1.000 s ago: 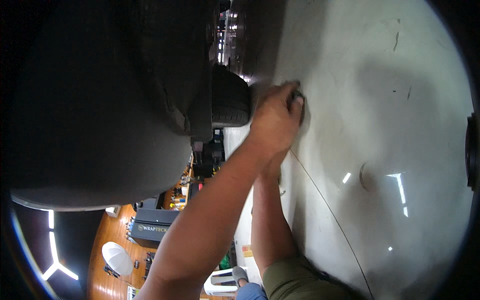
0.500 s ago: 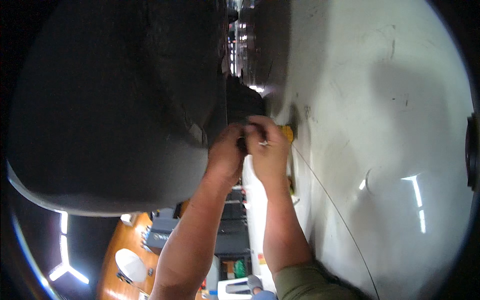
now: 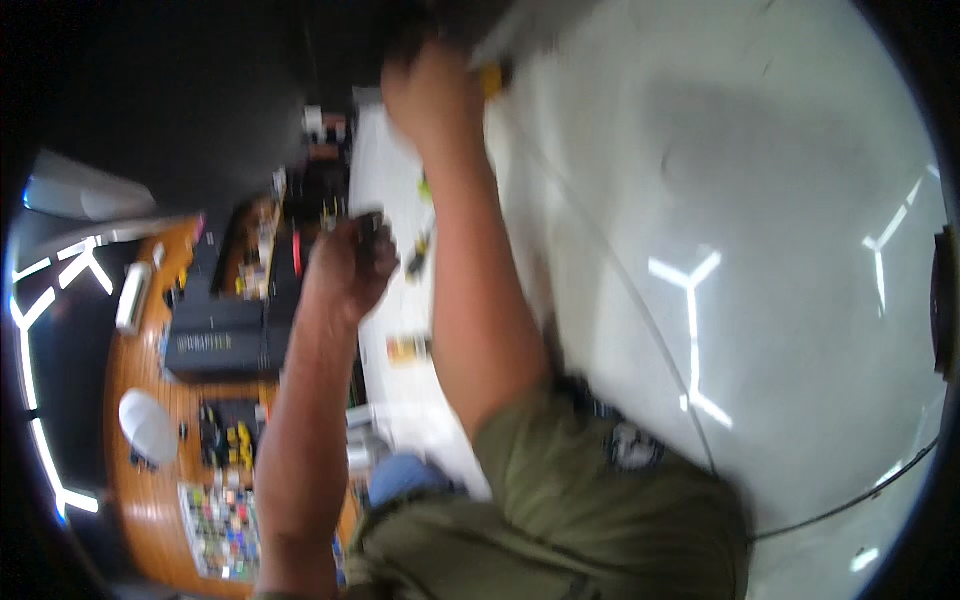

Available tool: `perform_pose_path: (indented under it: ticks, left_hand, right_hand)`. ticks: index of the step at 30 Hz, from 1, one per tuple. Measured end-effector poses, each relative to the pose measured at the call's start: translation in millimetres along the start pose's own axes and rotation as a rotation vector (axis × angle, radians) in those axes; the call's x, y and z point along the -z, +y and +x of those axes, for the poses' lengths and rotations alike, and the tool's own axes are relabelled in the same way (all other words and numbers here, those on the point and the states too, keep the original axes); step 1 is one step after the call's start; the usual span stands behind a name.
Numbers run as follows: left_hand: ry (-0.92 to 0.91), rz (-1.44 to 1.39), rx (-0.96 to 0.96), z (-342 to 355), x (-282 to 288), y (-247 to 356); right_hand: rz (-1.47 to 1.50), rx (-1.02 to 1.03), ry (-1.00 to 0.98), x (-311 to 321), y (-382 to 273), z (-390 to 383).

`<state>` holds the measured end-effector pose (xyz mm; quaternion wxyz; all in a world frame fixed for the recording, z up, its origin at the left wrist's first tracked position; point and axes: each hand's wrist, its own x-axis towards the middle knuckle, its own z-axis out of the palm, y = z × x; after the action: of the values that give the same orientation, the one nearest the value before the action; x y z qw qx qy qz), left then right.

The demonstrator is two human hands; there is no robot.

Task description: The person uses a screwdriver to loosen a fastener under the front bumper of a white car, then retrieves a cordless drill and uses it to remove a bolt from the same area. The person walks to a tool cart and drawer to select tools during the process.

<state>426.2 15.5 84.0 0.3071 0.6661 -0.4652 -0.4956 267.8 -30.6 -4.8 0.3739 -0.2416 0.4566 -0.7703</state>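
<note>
My right hand (image 3: 432,95) reaches up against a large dark panel (image 3: 240,70). Shadow and motion blur hide its fingertips, so its grip is unclear. Just beside it is a small yellow thing (image 3: 492,80), too blurred to name. Lower and to the left, my left hand (image 3: 352,262) is away from the panel with its fingers curled in. Something dark seems to be within those fingers, but I cannot make out what.
A thin cord (image 3: 630,290) crosses the glossy pale surface (image 3: 780,180) at right. Dark cabinets (image 3: 225,345), a white umbrella-like dish (image 3: 150,425) and a wood-toned wall (image 3: 130,375) stand at left. A yellowish box (image 3: 408,349) lies near my right forearm.
My hands were together at the dark panel; now they are apart, the left one drawn down and left. The view has swung, showing more of the room and my green sleeve.
</note>
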Motion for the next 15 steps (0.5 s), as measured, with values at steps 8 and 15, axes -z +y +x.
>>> perform_pose_path:
  ticks: [8,15]
  left_hand:
    - [-0.017,1.186,-0.479,-101,-96,49]
    - [-0.612,1.698,-1.131,-107,-216,-1]
  right_hand:
    - [0.579,0.036,0.637,-34,32,19]
    - [0.78,-0.219,0.552,-41,29,-4]
